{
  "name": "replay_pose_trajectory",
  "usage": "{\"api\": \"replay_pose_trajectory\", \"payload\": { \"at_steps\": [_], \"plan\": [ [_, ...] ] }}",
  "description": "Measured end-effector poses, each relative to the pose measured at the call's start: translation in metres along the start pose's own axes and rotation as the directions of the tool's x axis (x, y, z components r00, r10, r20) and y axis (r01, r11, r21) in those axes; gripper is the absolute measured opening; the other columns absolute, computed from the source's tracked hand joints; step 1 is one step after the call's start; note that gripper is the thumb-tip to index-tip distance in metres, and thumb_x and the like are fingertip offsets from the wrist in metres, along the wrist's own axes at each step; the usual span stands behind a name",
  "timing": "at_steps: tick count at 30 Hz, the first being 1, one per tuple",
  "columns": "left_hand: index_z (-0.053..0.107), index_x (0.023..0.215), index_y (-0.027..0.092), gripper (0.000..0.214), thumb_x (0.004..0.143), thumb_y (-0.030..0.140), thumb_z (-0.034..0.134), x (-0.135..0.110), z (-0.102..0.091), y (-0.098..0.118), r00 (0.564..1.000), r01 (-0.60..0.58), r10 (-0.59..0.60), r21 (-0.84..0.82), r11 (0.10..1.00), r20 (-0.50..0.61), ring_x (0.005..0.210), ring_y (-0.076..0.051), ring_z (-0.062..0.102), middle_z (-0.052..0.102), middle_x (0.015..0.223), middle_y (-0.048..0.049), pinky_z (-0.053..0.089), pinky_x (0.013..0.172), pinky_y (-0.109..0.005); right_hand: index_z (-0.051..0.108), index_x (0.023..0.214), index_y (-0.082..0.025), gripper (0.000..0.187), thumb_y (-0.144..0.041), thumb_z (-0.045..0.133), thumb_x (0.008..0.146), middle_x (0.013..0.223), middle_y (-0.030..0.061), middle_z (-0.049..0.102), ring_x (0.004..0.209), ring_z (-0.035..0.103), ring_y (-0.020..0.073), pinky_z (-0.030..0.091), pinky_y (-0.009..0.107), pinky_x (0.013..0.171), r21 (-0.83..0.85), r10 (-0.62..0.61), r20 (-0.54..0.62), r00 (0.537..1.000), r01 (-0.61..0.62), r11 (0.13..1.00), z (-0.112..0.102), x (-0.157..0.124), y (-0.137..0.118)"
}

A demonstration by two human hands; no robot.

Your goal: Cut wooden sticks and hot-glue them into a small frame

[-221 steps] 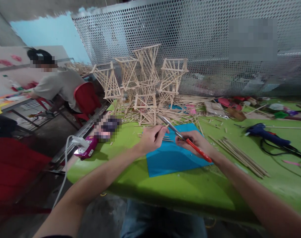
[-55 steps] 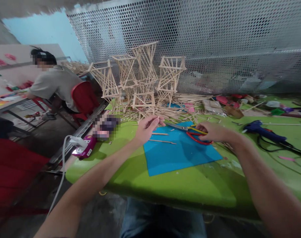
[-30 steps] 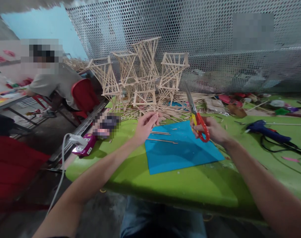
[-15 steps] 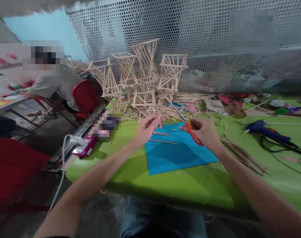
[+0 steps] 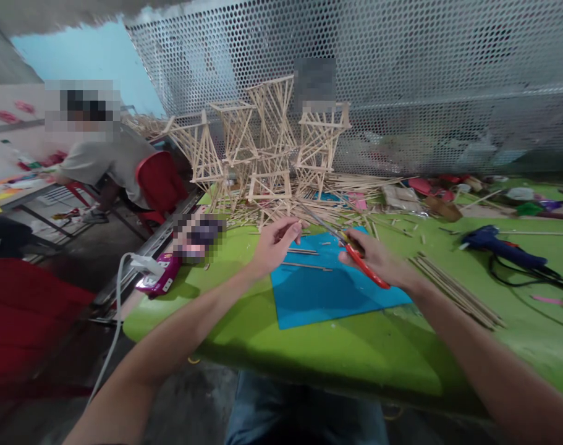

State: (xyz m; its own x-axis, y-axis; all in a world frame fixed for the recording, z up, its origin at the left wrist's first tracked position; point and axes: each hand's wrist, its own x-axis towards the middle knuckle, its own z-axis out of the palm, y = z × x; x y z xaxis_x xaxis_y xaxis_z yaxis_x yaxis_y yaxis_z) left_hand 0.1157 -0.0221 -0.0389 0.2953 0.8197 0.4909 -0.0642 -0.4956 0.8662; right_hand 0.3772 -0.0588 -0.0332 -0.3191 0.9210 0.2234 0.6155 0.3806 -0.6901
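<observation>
My left hand (image 5: 275, 243) pinches a thin wooden stick (image 5: 296, 222) between thumb and fingers, above the far left corner of a blue mat (image 5: 327, 296). My right hand (image 5: 378, 262) grips red-handled scissors (image 5: 355, 253), whose blades point left and up toward the stick's tip. Two cut sticks (image 5: 304, 266) lie on the mat just under my hands. Both hands hover over the green table (image 5: 355, 358).
Wooden stick frames (image 5: 267, 142) stand on a heap of loose sticks at the back. A bundle of sticks (image 5: 457, 292) lies right of the mat, a blue glue gun (image 5: 494, 242) beyond. A pink power strip (image 5: 158, 278) sits left. Another person sits far left.
My right hand picked the scissors off the mat, swung them upright, then lowered them with the blades toward the stick in my left hand. The left hand has hardly moved.
</observation>
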Motion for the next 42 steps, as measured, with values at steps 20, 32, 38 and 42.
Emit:
{"api": "replay_pose_trajectory", "payload": {
  "at_steps": [20,32,38,42],
  "plan": [
    [0.064,0.072,0.017,0.045,0.101,0.051,0.056,-0.009,0.005,0.008,0.996,-0.087,0.086,0.22,0.972,0.013,0.055,-0.01,0.047,0.062,0.065,-0.0004,0.037,0.054,-0.025,0.054,0.082,-0.023,0.033,-0.051,0.072,0.085,0.067,-0.0019,0.058,0.059,0.046,0.0152,0.031,0.029,0.058,-0.225,-0.088,-0.028,0.996,0.08,0.971,0.013,-0.003,-0.015],
    [0.077,0.09,0.018,0.039,0.102,0.047,0.055,-0.011,0.005,0.018,0.989,-0.147,0.138,0.24,0.96,0.057,0.052,-0.01,0.047,0.06,0.062,0.0005,0.033,0.051,-0.025,0.041,0.067,-0.023,0.03,-0.032,0.059,0.088,0.055,-0.0038,0.043,0.054,0.027,0.0124,0.021,0.031,0.057,-0.342,-0.096,-0.068,0.993,0.068,0.937,0.016,-0.009,-0.006],
    [0.077,0.095,0.019,0.038,0.103,0.048,0.053,-0.015,0.01,0.017,0.991,-0.121,0.107,0.198,0.973,0.076,0.056,-0.01,0.052,0.062,0.065,0.0007,0.038,0.054,-0.025,0.035,0.061,-0.022,0.048,-0.046,0.067,0.087,0.054,-0.0051,0.032,0.056,0.028,0.0117,0.023,0.029,0.055,-0.214,-0.022,-0.134,0.991,-0.007,0.977,0.018,-0.004,-0.008],
    [0.075,0.097,0.019,0.04,0.102,0.052,0.053,-0.012,0.008,0.014,0.994,-0.108,0.105,0.179,0.978,0.024,0.057,-0.012,0.054,0.063,0.065,-0.0004,0.041,0.055,-0.025,0.047,0.071,-0.024,0.043,-0.059,0.068,0.086,0.063,-0.002,0.05,0.059,0.042,0.0147,0.031,0.029,0.056,-0.145,-0.022,-0.181,0.983,-0.005,0.989,0.008,-0.002,-0.007]
  ]
}}
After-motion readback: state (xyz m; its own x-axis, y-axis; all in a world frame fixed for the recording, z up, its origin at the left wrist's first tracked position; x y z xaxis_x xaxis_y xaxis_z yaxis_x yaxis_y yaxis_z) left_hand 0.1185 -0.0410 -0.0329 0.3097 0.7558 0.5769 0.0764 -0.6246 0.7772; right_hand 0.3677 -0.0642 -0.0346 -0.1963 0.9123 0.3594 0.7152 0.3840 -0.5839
